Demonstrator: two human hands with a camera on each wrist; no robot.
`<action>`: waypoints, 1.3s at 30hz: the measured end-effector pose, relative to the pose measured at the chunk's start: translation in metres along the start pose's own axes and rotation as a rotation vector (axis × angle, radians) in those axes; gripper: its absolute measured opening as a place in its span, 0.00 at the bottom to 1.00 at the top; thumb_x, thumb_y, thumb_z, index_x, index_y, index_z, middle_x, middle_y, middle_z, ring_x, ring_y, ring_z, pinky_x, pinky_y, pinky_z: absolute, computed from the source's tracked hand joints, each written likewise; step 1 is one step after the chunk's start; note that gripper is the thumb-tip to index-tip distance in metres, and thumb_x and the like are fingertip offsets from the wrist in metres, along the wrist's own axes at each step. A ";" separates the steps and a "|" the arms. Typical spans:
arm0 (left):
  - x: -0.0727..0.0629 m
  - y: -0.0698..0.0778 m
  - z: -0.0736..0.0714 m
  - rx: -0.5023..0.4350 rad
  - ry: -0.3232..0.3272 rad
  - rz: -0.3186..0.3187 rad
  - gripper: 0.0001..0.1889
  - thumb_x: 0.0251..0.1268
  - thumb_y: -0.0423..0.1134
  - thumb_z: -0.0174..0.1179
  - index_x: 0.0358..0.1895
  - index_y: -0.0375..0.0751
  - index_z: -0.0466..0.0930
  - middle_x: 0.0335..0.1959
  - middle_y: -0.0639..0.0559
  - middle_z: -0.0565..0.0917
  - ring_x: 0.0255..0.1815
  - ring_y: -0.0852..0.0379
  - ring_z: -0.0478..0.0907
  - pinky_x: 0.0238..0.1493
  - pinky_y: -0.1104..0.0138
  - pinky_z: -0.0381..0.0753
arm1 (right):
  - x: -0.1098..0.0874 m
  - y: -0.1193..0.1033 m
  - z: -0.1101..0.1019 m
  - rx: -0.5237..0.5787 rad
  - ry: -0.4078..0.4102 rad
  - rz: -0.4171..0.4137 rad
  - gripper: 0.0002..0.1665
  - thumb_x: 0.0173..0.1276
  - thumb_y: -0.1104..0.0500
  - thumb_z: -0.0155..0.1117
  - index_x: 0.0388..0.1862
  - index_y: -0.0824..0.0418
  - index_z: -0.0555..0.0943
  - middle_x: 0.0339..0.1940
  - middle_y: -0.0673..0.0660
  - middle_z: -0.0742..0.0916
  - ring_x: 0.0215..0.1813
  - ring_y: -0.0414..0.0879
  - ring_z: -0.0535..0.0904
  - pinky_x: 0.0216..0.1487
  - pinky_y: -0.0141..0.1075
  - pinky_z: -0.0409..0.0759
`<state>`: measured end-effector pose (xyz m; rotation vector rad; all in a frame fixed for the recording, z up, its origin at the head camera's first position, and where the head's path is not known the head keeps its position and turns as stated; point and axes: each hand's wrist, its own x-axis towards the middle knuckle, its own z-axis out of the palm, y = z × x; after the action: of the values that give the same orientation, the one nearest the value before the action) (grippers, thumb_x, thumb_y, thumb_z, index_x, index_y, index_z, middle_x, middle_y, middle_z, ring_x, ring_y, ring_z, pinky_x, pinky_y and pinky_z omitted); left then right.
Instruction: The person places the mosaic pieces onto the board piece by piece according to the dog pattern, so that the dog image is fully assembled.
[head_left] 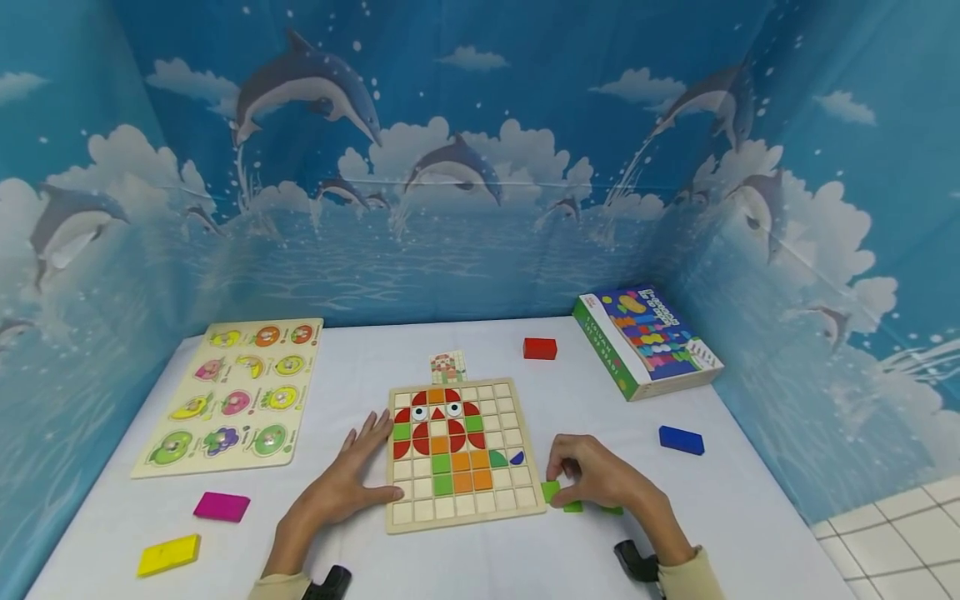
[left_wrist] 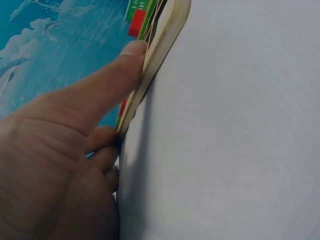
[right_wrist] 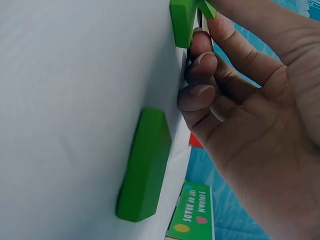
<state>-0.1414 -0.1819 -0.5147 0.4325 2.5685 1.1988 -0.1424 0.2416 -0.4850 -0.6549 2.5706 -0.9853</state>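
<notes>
A wooden grid board lies in the middle, partly filled with red, orange, green and white tiles that form an owl-like figure. My left hand rests along its left edge, thumb and fingers extended; in the left wrist view the thumb touches the board's rim. By the lower right corner, my right hand pinches a green square tile between thumb and fingers. Two more green tiles lie on the cloth under that hand, one near the fingertips and another green tile closer to the wrist.
Behind the board lies a small pattern card. A fruit puzzle board is at the left, with magenta and yellow blocks before it. Red and blue blocks and a game box are at the right.
</notes>
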 end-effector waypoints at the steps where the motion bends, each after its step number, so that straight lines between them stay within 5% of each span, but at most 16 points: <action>1: -0.001 0.000 0.000 -0.001 0.000 -0.001 0.62 0.56 0.47 0.83 0.89 0.44 0.50 0.91 0.48 0.44 0.92 0.44 0.32 0.90 0.46 0.28 | 0.000 -0.001 0.000 0.005 -0.002 0.005 0.17 0.53 0.62 0.90 0.35 0.50 0.87 0.32 0.45 0.83 0.36 0.42 0.77 0.35 0.30 0.80; 10: 0.000 -0.001 0.000 -0.006 0.005 0.003 0.61 0.57 0.47 0.83 0.89 0.43 0.51 0.91 0.49 0.45 0.92 0.44 0.33 0.90 0.46 0.29 | -0.002 0.000 -0.004 0.089 -0.013 0.014 0.09 0.62 0.61 0.84 0.35 0.53 0.89 0.24 0.45 0.81 0.31 0.39 0.77 0.30 0.28 0.76; 23: 0.001 -0.002 0.001 0.007 0.019 0.012 0.60 0.57 0.46 0.83 0.89 0.43 0.53 0.91 0.50 0.46 0.92 0.45 0.33 0.90 0.46 0.30 | 0.004 -0.007 -0.012 0.104 -0.029 -0.058 0.03 0.70 0.62 0.78 0.39 0.53 0.92 0.31 0.44 0.88 0.34 0.39 0.79 0.35 0.28 0.82; 39: 0.001 0.002 0.000 0.024 0.005 0.017 0.61 0.57 0.46 0.83 0.89 0.42 0.51 0.91 0.48 0.46 0.92 0.44 0.33 0.90 0.46 0.30 | 0.041 -0.040 0.026 0.052 0.043 -0.128 0.03 0.71 0.65 0.77 0.36 0.59 0.91 0.26 0.44 0.85 0.31 0.36 0.76 0.31 0.26 0.80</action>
<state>-0.1417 -0.1807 -0.5136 0.4580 2.5908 1.1766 -0.1539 0.1801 -0.4814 -0.8013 2.5574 -1.1143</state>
